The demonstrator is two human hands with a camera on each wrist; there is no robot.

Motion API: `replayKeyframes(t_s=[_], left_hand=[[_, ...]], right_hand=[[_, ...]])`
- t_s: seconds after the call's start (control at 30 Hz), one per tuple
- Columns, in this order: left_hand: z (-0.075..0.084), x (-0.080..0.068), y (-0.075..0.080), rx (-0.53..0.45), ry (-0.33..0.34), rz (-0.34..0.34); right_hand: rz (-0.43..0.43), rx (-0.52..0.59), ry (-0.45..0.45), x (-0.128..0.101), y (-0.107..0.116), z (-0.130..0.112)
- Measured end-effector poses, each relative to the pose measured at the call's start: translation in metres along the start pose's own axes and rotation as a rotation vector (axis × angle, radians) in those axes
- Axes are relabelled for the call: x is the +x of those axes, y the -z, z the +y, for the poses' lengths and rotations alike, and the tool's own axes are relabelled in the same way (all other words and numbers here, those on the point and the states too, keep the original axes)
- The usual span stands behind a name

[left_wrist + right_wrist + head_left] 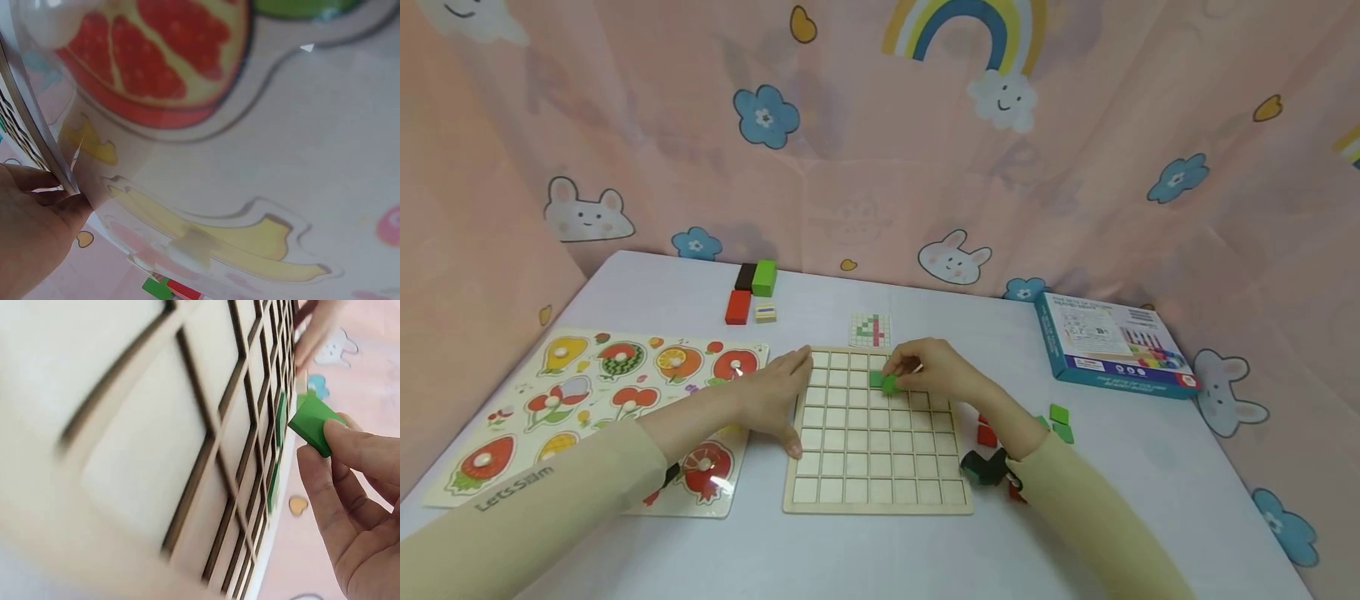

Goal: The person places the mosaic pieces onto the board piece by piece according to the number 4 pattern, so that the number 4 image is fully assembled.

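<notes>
A person sits at a pale table (880, 558) with a wooden grid board (876, 475) lying flat in front of them. The right hand (936, 369) is over the far part of the board and pinches a small green tile (891, 384) between the thumb and the fingertips (340, 434); in the right wrist view the tile is tilted, and it is just above the cells, not yet lying in one. Another green tile (876, 378) already lies in a cell just to the left of the held one. The left hand (775, 396) rests flat against the left edge of the board, with the fingers straight and spread and the thumb pointing to the near side; it holds nothing. Left of the board lies a fruit puzzle (587, 392), and the left forearm passes over its near right corner. Just beyond the far edge of the board is a small pattern card (870, 330) with green and red squares. Further away, on the far left, are some blocks (752, 292) in red, brown and green. On the right side, near the right wrist, a few loose tiles (1060, 422) in green and red lie on the table. A blue box (1112, 346) lies at the far right.
</notes>
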State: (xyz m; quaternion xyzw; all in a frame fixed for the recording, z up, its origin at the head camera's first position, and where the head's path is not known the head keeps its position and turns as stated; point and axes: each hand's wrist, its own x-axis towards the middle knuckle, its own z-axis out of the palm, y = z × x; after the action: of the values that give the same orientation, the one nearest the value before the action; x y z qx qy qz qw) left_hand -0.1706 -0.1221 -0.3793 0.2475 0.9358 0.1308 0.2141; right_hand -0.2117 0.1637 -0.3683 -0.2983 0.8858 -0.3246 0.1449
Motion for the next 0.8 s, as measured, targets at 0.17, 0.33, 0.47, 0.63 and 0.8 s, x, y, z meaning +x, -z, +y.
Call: replayKeyframes(t_s=[0.17,0.33,0.47,0.63,0.8], left_hand=[[0.001,0.0,0.001,-0.002,-0.001,0.001],[0.0,0.0,0.001,0.001,0.004,-0.002],[0.0,0.001,0.0,0.004,0.006,-0.003],[0.0,0.001,0.0,0.001,0.008,-0.002],[0.001,0.0,0.001,-0.003,0.009,-0.005]], right_hand=[[-0.04,0.021,0.019,0.014,-0.015,-0.014],[-0.057,0.031,0.014,0.022,-0.026,-0.023],[-0.07,0.01,0.012,0.026,-0.032,-0.026],[-0.051,-0.021,0.015,0.028,-0.035,-0.028],[-0.034,-0.067,0.021,0.028,-0.036,-0.03]])
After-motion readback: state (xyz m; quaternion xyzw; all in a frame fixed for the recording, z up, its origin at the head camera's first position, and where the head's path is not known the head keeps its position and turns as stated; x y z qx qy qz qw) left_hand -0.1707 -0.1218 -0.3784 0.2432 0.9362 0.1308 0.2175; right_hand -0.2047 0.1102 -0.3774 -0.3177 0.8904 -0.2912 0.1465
